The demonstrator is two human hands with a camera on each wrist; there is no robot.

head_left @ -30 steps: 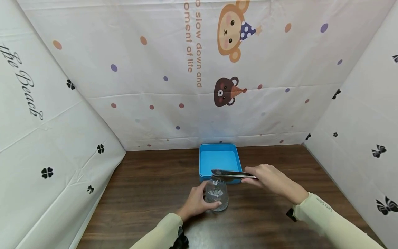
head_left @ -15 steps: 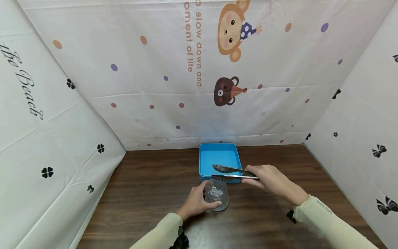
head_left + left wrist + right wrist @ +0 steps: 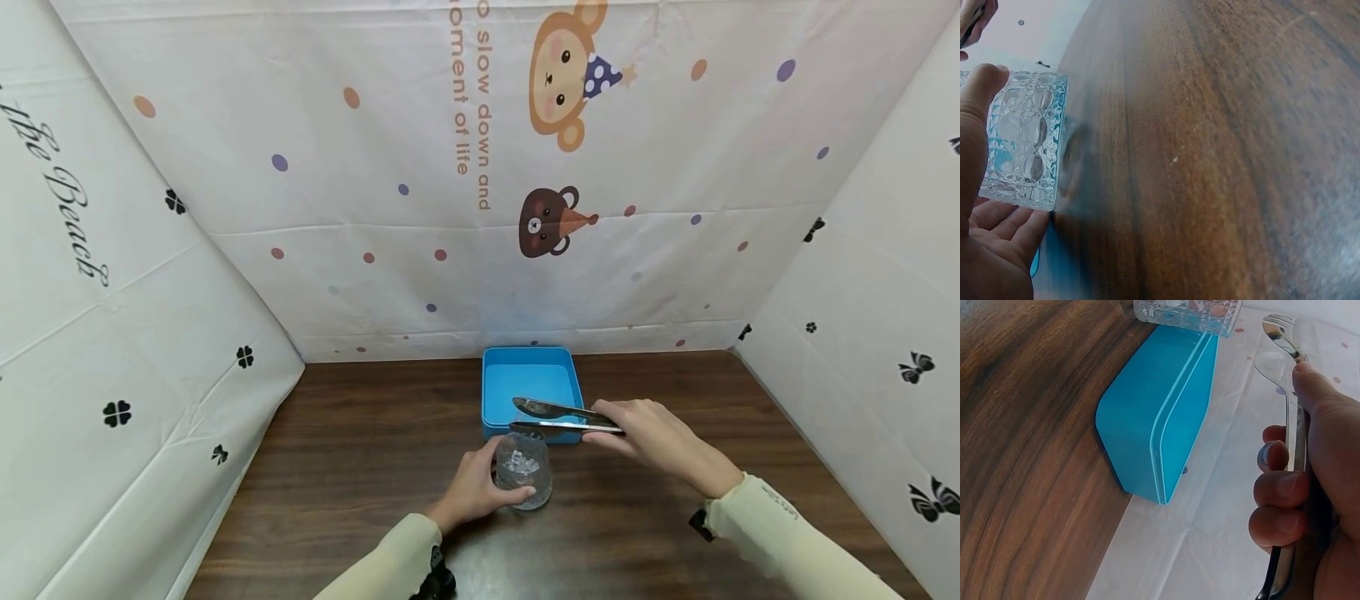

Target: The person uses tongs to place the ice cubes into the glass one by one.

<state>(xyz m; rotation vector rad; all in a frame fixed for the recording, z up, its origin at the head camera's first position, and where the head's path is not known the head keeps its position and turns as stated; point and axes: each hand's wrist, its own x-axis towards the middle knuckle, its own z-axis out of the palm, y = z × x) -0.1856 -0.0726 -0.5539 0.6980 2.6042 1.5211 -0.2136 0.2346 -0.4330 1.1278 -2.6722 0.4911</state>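
A clear patterned glass (image 3: 534, 475) stands on the table, with what look like clear, ice-like pieces inside. My left hand (image 3: 474, 485) grips its side, thumb in front and fingers round the back. In the left wrist view the cut pattern of the glass (image 3: 1029, 134) shows close up. Metal tongs (image 3: 543, 408) are held in my right hand (image 3: 648, 433), their tips spread apart just above the glass's mouth. The right wrist view shows the fingers curled round the tongs (image 3: 1300, 437), one end spoon-like and one slotted; nothing is visible between the ends.
A blue open box (image 3: 531, 383) stands right behind the glass, near the back wall cloth (image 3: 405, 283). White printed cloth also rises at left and right. Brown wooden table (image 3: 360, 450) extends on both sides of the hands.
One second ago the arms of the tongs lay close together; they spread apart by half a second ago and remain so. The left hand and the glass stay in place.
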